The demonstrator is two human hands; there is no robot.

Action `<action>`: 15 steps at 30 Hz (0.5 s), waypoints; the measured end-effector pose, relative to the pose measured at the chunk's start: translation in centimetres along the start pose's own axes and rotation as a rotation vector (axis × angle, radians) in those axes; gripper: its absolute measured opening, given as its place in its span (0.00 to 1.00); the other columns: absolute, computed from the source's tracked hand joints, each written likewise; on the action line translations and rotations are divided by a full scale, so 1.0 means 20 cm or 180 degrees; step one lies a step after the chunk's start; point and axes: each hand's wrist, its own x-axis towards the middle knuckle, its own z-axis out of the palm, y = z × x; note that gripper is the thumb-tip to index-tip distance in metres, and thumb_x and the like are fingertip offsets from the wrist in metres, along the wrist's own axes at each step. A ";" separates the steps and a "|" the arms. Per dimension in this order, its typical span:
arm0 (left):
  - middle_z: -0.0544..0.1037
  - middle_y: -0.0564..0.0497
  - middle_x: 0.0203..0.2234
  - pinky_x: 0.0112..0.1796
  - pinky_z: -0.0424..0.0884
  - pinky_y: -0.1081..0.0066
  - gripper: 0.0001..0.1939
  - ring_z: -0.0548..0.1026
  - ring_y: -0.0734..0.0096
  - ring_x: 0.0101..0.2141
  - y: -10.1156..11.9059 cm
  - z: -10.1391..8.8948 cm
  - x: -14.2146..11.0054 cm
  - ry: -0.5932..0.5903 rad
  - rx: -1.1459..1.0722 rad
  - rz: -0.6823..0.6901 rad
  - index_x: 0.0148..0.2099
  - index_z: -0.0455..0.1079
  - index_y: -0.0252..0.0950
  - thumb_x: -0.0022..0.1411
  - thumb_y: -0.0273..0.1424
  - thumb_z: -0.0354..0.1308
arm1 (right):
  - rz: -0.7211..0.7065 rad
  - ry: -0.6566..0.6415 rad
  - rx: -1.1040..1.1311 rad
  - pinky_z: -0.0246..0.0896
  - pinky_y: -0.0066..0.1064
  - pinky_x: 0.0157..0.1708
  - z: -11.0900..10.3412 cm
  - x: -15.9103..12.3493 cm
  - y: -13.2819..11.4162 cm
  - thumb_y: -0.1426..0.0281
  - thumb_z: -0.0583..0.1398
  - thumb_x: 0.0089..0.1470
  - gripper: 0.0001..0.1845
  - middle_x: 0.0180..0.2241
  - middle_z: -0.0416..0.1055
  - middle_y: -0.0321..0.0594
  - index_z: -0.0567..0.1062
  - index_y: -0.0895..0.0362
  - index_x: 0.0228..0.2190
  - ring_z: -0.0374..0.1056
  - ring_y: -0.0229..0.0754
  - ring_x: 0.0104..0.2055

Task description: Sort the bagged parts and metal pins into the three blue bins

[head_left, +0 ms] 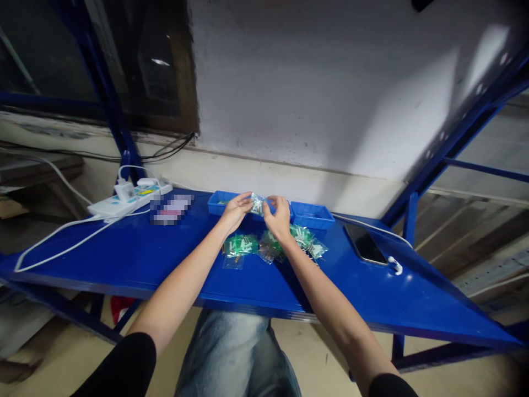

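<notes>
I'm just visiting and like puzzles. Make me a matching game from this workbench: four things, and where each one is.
Things:
1. Small clear plastic packet
2. Long white power strip
3. Flat rectangular dark-screened phone
4. Shallow blue plastic bins

Places:
A. On the right, beside small white earbuds
B. Toward the back of the blue tabletop, near its middle
C. Between left hand and right hand
D. On the left, with plugs in it

Pairs: 1-C, 2-D, 3-A, 4-B

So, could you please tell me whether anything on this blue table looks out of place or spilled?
Nothing looks clearly spilled. The white earbuds lying loose beside the phone, toward the right side of the table, seem mildly out of place, being unlike the small bags and blue trays.
</notes>
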 end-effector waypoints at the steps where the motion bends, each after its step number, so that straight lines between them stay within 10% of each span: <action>1: 0.75 0.49 0.32 0.39 0.67 0.72 0.19 0.73 0.73 0.34 0.00 0.00 -0.01 -0.0001 0.0051 0.0068 0.44 0.71 0.31 0.47 0.18 0.60 | 0.0219 -0.0032 0.0224 0.57 0.33 0.36 0.00 0.01 0.00 0.63 0.55 0.52 0.15 0.27 0.66 0.38 0.70 0.59 0.39 0.62 0.41 0.32; 8: 0.75 0.53 0.28 0.39 0.65 0.75 0.10 0.71 0.76 0.32 0.00 -0.01 -0.07 -0.0096 0.0402 0.0174 0.32 0.74 0.32 0.43 0.21 0.63 | 0.1226 -0.0468 0.1590 0.55 0.26 0.22 0.00 -0.04 -0.05 0.64 0.56 0.46 0.10 0.16 0.65 0.30 0.68 0.56 0.30 0.61 0.36 0.19; 15: 0.75 0.50 0.27 0.26 0.65 0.75 0.13 0.72 0.74 0.26 0.02 -0.02 -0.09 0.0043 0.0355 -0.0372 0.40 0.72 0.35 0.51 0.33 0.61 | 0.0688 -0.0268 0.1500 0.63 0.29 0.31 -0.02 -0.11 -0.07 0.72 0.54 0.42 0.05 0.25 0.72 0.35 0.68 0.56 0.26 0.69 0.39 0.27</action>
